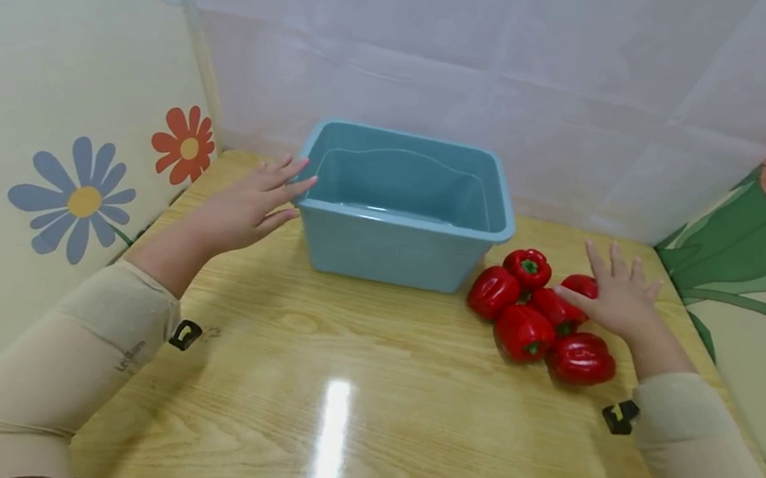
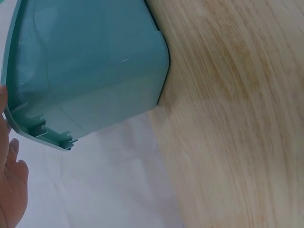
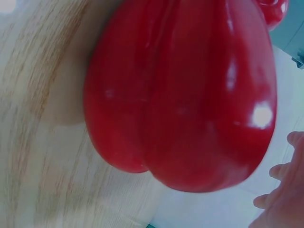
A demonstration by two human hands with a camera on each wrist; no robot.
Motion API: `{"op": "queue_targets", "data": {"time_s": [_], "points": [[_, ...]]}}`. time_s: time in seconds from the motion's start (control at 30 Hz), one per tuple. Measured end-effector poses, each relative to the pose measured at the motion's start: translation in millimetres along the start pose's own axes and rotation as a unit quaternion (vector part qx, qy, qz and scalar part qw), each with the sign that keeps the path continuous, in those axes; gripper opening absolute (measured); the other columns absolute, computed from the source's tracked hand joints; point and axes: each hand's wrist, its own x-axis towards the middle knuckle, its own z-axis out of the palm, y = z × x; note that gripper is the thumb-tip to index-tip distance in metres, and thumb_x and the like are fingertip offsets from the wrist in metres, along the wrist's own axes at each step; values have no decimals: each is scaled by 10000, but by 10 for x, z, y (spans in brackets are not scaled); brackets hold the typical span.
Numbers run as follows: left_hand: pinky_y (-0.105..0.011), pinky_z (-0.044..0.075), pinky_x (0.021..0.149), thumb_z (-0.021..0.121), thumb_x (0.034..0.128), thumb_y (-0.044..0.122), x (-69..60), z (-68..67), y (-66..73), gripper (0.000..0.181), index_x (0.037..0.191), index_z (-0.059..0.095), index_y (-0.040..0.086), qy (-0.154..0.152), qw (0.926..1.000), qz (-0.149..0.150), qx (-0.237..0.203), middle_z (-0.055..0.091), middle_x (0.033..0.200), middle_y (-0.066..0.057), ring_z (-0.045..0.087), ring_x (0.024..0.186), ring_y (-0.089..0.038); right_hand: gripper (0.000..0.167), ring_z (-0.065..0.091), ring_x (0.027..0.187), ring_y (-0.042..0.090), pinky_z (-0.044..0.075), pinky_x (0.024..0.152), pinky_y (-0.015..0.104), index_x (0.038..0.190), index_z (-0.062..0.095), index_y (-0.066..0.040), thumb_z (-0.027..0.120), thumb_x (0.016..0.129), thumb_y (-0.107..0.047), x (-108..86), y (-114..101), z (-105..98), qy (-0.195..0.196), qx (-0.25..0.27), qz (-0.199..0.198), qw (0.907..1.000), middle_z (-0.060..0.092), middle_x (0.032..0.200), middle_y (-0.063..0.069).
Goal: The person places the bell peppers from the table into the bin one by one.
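Note:
A blue plastic bin [image 1: 382, 250] stands upright at the back of the wooden table. My left hand [image 1: 247, 207] is at its left end, fingers extended by the rim; the left wrist view shows that hand [image 2: 12, 185] beside the bin's edge [image 2: 38, 137], and whether it touches is hard to tell. Several red bell peppers [image 1: 525, 333] lie grouped to the right of the bin. Over the right side of the group, my right hand [image 1: 616, 292] hovers with spread fingers, partly covering a pepper [image 1: 579, 283]. One pepper [image 3: 180, 95] fills the right wrist view, apart from the fingers [image 3: 280, 171].
The wooden table [image 1: 256, 404] extends in front of the bin and peppers. A white cloth wall [image 1: 401, 48] rises directly behind. Flower-printed panels flank both sides, the left one [image 1: 41, 121] near my left arm and the right one [image 1: 757, 306] near my right arm.

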Motion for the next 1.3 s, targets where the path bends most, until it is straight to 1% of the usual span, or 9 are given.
{"op": "queue_targets", "data": {"time_s": [0.1, 0.2, 0.37, 0.5, 0.6, 0.83, 1.07, 1.17, 1.3], "points": [[-457, 75, 1136, 505, 941, 290, 12, 30, 8, 600, 1460, 235, 161, -28, 10000, 29, -37, 161, 1522, -71, 39, 1403, -254, 1016, -153, 1248, 598, -135, 859, 784, 1460, -124, -201, 414, 782, -732, -17, 32, 7, -25, 0, -9, 10000, -174, 1464, 274], [-451, 97, 1136, 504, 944, 265, 29, 65, 17, 582, 1454, 252, 142, 51, 9999, 87, -76, 221, 1503, -82, 86, 1398, -256, 1016, -152, 1247, 599, -101, 875, 786, 1457, -134, -201, 413, 784, -731, -46, 76, 17, -78, -36, 8, 10000, -169, 1460, 285], [-461, 174, 1120, 522, 937, 220, 45, 100, 42, 544, 1430, 315, 124, 409, 9990, 129, -121, 329, 1450, -126, 199, 1373, -279, 1025, -135, 1242, 610, -68, 881, 787, 1461, -121, -178, 414, 783, -731, -106, 142, 37, -124, -15, 92, 9999, -173, 1452, 298], [-483, 278, 1072, 579, 902, 183, 58, 116, 61, 547, 1403, 373, 109, 717, 9973, 152, -86, 394, 1402, -169, 301, 1331, -298, 1029, -119, 1240, 617, -75, 877, 788, 1463, -110, -163, 422, 785, -725, -139, 155, 27, -91, 33, 126, 9999, -171, 1450, 302], [-483, 316, 1049, 611, 877, 148, 70, 125, 73, 549, 1382, 405, 82, 911, 9955, 243, -78, 428, 1371, -189, 349, 1304, -301, 1024, -121, 1237, 619, -79, 876, 788, 1462, -108, -152, 419, 792, -719, -156, 152, 12, -86, 44, 119, 9999, -174, 1446, 308], [-466, 325, 1048, 625, 865, 138, 72, 118, 120, 535, 1358, 434, 53, 1149, 9928, 337, -83, 465, 1342, -180, 385, 1281, -303, 1015, -137, 1238, 613, -38, 889, 787, 1458, -124, -153, 421, 803, -705, -166, 130, 3, -194, 71, 55, 9998, -210, 1441, 295], [-450, 330, 1049, 640, 848, 106, 62, 142, 88, 547, 1354, 441, 53, 1339, 9901, 430, -58, 477, 1336, -162, 392, 1279, -287, 1020, -130, 1248, 602, -14, 948, 747, 1459, -120, -148, 447, 804, -687, -162, 110, 6, -240, 270, -26, 9993, -219, 1446, 283], [-451, 336, 1044, 651, 835, 92, 65, 157, 67, 552, 1347, 450, 52, 1400, 9890, 479, -63, 481, 1333, -158, 398, 1276, -284, 1031, -135, 1260, 584, -9, 973, 727, 1462, -109, -138, 489, 803, -659, -178, 131, 4, -243, 432, -109, 9987, -192, 1450, 294], [-458, 359, 1025, 662, 826, 96, 70, 165, 58, 551, 1338, 463, 54, 1506, 9871, 548, -38, 485, 1330, -155, 409, 1269, -274, 1037, -110, 1287, 551, 47, 959, 741, 1466, -86, -127, 541, 800, -616, -217, 180, 15, -249, 607, -199, 9976, -137, 1461, 301]]}}
